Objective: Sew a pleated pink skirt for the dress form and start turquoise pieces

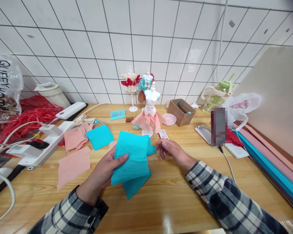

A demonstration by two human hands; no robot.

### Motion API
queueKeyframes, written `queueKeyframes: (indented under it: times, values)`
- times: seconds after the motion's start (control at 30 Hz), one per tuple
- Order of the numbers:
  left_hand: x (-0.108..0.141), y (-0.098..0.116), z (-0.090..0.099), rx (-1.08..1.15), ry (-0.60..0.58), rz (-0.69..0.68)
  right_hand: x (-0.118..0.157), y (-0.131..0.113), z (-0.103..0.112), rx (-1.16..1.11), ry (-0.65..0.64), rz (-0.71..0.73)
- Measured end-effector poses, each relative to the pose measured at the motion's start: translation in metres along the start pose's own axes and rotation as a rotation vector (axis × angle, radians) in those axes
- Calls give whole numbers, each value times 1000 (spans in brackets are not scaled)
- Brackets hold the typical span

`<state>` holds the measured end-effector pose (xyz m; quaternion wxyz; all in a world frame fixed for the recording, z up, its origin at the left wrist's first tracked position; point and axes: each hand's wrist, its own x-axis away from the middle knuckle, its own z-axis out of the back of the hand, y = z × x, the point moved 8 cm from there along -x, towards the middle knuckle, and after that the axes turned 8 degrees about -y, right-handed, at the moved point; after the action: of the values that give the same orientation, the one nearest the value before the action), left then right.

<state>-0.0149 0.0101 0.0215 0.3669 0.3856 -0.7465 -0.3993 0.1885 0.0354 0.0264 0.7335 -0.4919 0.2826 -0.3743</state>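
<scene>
Turquoise crepe paper [133,152], several loose layers folded over one another, is in my left hand [104,169], with the thumb pressed on top. The lower layers hang down at an angle over the table. My right hand [169,150] is at the right edge of this paper, fingers curled and close together. A turquoise flap reaches to its fingertips; whether they pinch it cannot be made out. Just beyond the hands, a white mini dress form [151,99] stands upright in a gathered peach paper skirt [148,121].
To the left lie a turquoise sheet [100,137], peach sheets [74,164] and a white power strip [47,143] with cables. Behind are another dress form [132,94], a pink bowl [169,119] and a cardboard box [182,112]. Paper rolls [271,159] line the right side.
</scene>
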Motion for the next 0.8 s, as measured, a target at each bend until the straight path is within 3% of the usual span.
queueKeyframes:
  times: [0.1,0.2,0.43,0.6,0.8]
  values:
    - [-2,-3,-1,-15,7,10,5,15,-10,140,30,-167]
    - [-5,-6,-2,-50,17,4,10,14,-18,341,5,-229]
    - [-11,-15,-6,-183,-60,-1,10,-3,-23,553,-61,-238]
    - [-13,-13,-6,-341,-46,-38,13,-5,-29,639,-94,-234]
    - [-13,-9,-8,-357,-34,-65,14,-6,-30,690,-83,-241]
